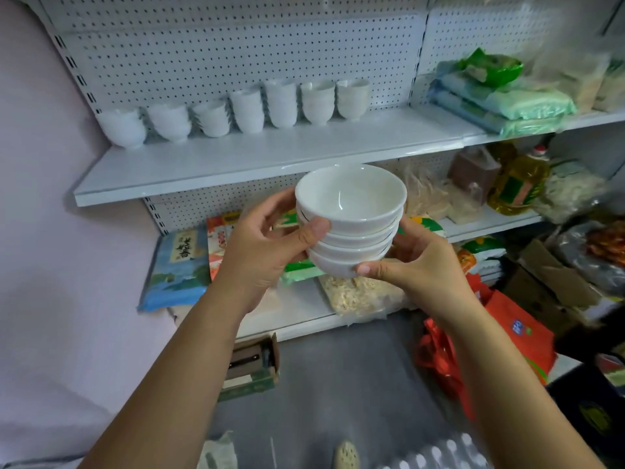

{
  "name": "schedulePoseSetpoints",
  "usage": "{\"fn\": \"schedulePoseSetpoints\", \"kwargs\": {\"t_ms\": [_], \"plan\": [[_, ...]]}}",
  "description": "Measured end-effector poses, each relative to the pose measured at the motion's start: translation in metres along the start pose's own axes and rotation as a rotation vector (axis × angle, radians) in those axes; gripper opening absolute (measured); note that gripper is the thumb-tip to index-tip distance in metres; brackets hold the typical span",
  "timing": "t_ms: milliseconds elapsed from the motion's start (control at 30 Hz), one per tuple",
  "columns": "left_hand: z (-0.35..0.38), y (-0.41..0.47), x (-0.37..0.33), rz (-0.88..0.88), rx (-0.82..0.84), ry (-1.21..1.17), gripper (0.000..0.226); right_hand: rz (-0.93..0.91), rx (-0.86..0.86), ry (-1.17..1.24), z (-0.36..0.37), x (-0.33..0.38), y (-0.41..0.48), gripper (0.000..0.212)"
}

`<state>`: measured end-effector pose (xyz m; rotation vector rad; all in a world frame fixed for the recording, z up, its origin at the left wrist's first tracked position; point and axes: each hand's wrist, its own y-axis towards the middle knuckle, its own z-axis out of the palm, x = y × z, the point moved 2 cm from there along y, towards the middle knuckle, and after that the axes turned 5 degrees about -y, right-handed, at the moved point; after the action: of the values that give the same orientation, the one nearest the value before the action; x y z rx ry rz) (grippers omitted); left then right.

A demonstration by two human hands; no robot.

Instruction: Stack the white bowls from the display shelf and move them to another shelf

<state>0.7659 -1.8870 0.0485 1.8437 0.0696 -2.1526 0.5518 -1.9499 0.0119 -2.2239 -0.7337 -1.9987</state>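
A stack of several white bowls (350, 211) hangs in the air in front of the white display shelf (236, 164). My left hand (267, 242) grips the stack's left side, thumb on the rims. My right hand (416, 262) holds its right side and underside, thumb against the lowest bowl. At the back of the shelf stands a row of stacked white cups (233, 110), running from far left to the middle. The front strip of that shelf board is bare.
Green and blue bags (497, 99) lie on the upper shelf at right. The lower shelf holds rice bags (179, 265), an oil bottle (517, 184) and packets. On the floor are red bags (507, 333), cardboard boxes (253, 370) and bottle caps (439, 455).
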Motion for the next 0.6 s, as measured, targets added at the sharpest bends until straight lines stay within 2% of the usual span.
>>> {"fn": "schedulePoseSetpoints", "kwargs": {"t_ms": [100, 300, 600], "plan": [[0.003, 0.046, 0.006, 0.015, 0.013, 0.012, 0.061, -0.013, -0.011, -0.021, -0.010, -0.012, 0.043, 0.083], [0.013, 0.131, 0.014, 0.011, 0.024, 0.025, 0.075, -0.038, -0.007, -0.067, -0.031, -0.029, 0.125, 0.081], [0.012, 0.230, 0.039, -0.003, 0.057, -0.006, 0.072, 0.003, -0.008, -0.100, -0.049, -0.055, 0.216, 0.083]]}}
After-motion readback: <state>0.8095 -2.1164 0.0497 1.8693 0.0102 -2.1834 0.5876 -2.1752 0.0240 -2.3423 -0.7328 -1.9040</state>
